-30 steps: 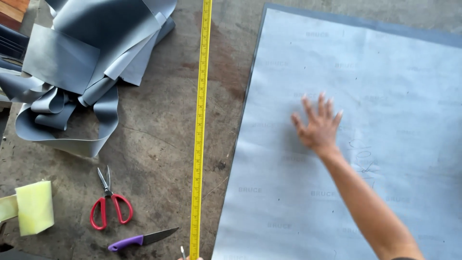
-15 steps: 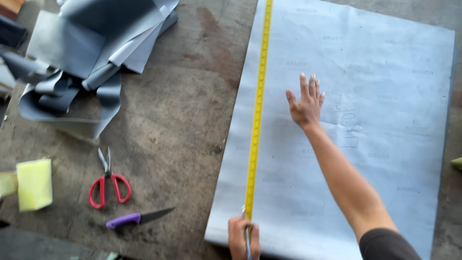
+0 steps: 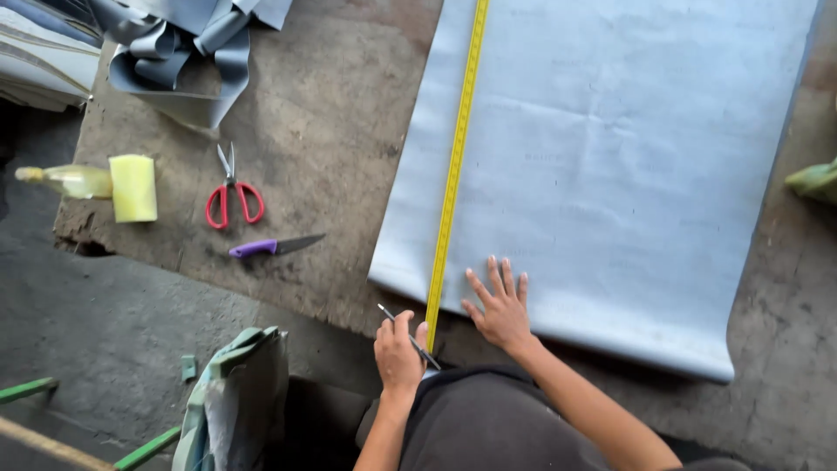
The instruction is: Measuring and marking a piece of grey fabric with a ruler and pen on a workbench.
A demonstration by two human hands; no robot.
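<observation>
Left hand [image 3: 399,349] gripping pencil [image 3: 410,337] at yellow measuring tape [image 3: 453,174], right hand [image 3: 500,305] open, flat on grey sheet [image 3: 628,157] beside tape, at desk [image 3: 331,139] near edge

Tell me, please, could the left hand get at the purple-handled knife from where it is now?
Probably yes. The left hand holds a pen at the yellow ruler's near end, and the purple-handled knife lies to its left on bare board, nothing between; the pen might hinder the grip.
</observation>
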